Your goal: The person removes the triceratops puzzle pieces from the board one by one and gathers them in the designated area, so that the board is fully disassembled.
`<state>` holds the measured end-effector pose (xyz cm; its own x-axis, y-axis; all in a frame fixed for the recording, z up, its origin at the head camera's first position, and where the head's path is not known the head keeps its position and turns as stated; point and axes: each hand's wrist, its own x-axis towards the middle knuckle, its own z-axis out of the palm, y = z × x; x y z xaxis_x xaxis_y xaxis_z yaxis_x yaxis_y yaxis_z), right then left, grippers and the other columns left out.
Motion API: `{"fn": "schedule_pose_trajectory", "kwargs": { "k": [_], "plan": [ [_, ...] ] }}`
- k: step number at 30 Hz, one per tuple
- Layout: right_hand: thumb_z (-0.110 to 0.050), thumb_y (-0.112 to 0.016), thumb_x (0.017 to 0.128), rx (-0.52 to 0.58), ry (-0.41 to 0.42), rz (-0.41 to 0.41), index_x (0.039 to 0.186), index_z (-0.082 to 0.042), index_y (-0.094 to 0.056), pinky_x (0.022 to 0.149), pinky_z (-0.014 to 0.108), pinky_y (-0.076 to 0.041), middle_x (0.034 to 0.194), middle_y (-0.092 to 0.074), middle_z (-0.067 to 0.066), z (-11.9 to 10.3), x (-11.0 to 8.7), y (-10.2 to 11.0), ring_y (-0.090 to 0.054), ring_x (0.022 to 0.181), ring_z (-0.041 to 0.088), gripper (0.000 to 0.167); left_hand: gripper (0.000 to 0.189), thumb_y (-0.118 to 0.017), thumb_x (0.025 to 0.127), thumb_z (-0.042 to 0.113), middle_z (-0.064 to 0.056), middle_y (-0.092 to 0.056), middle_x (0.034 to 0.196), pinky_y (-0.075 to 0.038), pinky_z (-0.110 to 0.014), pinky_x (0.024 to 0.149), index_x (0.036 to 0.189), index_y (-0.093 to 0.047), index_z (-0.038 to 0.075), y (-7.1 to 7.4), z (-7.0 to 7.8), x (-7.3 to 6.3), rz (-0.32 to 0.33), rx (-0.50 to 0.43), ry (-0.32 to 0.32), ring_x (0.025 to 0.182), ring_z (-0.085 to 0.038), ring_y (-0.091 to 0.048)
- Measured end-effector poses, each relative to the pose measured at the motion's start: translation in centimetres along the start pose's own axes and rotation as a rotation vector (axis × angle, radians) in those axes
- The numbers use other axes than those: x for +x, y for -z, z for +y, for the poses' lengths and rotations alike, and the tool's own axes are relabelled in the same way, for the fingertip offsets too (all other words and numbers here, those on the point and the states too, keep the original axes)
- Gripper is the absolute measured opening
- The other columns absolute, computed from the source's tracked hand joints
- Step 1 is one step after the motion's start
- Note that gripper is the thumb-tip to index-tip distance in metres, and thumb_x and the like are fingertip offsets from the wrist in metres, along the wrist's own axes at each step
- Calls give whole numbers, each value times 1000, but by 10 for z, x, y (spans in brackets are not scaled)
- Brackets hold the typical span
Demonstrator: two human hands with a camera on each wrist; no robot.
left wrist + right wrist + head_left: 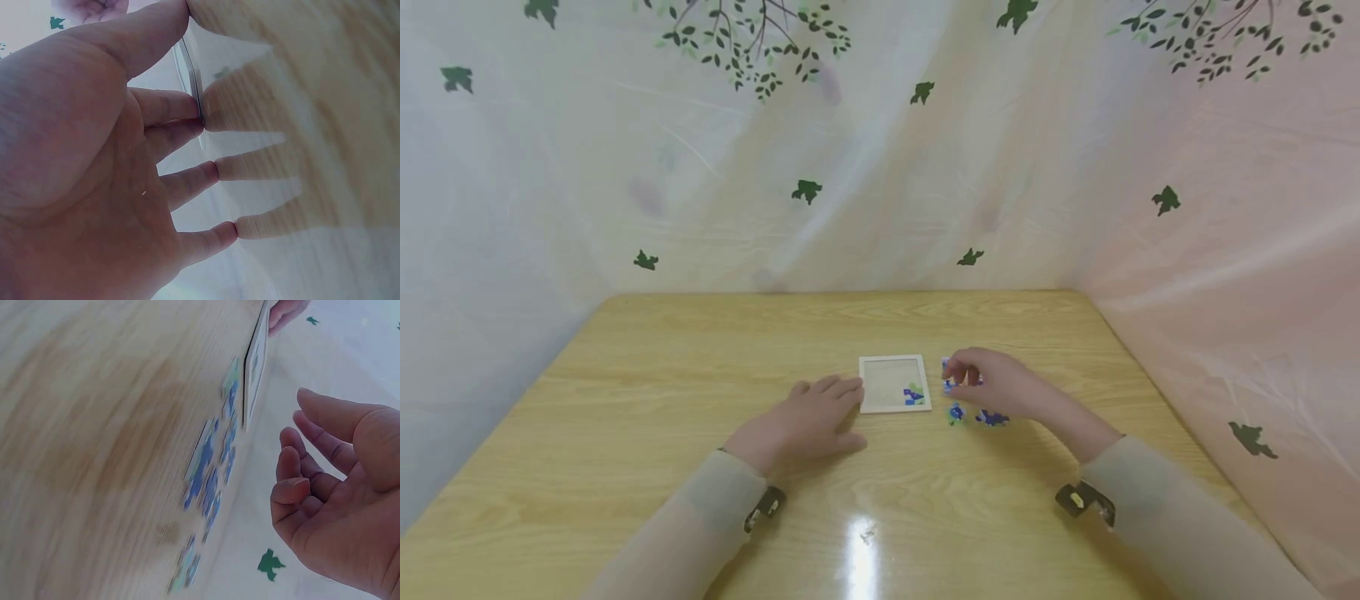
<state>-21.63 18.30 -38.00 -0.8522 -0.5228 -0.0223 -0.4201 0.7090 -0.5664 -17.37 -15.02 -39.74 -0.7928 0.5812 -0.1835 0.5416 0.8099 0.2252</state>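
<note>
A square puzzle tray with a white rim lies flat on the table, a few joined blue and green pieces in its near right corner. My left hand rests palm down, its fingers spread and fingertips touching the tray's left edge. Over several loose jigsaw pieces to the right of the tray hovers my right hand, fingers loosely bent. In the right wrist view a gap shows between thumb and fingertips, with nothing between them. The loose pieces lie on the table beside that hand.
The wooden table reaches back to a pale curtain printed with green leaves, which also hangs along both sides. Each wrist carries a dark strapped device. A bright light reflection shows on the near tabletop.
</note>
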Motion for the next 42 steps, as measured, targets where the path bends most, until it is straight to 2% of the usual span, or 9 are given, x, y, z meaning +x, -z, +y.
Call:
{"fn": "schedule_pose_trajectory", "kwargs": {
  "k": [7,16,31,42],
  "plan": [
    [-15,-79,105,-12,30,16,125,-7,-75,76,35,-52,100,-66,-1,-15,22,-16,-58,88,17,22,81,-63,111,52,-12,-32,179,-22,-70,130,172,-37,5,-1,1,0,6,-4,2,165,-40,-25],
    [-18,-79,105,-22,-49,-42,128,-9,-78,82,36,-57,105,-69,-1,-25,39,-29,-62,92,17,25,81,-63,111,53,-10,-34,179,-25,-70,130,171,-39,5,-3,3,2,21,6,0,165,-40,-28],
    [-15,-82,102,3,-91,-70,130,-6,-78,98,45,-59,116,-72,1,-20,45,-39,-66,107,19,30,81,-64,110,53,-11,-34,178,-24,-71,129,171,-39,4,-2,2,2,16,4,8,164,-41,-28],
    [-13,-83,101,-17,-90,-48,122,-8,-80,91,41,-59,108,-71,0,-21,47,-38,-64,99,18,22,82,-63,110,53,-12,-34,178,-26,-71,129,171,-38,4,-2,0,2,26,27,2,164,-41,-29]
  ]
}}
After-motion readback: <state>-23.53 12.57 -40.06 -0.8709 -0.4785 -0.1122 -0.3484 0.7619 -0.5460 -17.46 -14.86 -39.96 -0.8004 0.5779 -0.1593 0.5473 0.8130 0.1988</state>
